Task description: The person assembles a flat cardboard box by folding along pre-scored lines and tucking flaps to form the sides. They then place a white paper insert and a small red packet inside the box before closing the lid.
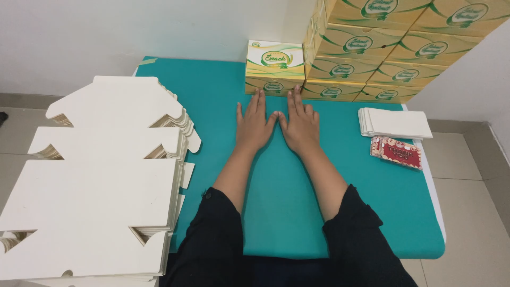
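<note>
Resting flat, fingers spread and holding nothing, the left hand (254, 125) and right hand (300, 125) lie thumbs touching on the teal desk (281, 212), fingertips just short of a yellow-green cardboard box (274, 66).

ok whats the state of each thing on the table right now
left hand: flat on the teal table, empty
right hand: flat, empty, fingertips at the single box
single box: assembled, closed
stacked boxes: assembled, closed, piled
flat cardboard blanks: unfolded, stacked
white sheets: flat, stacked
red packet: lying flat
</note>
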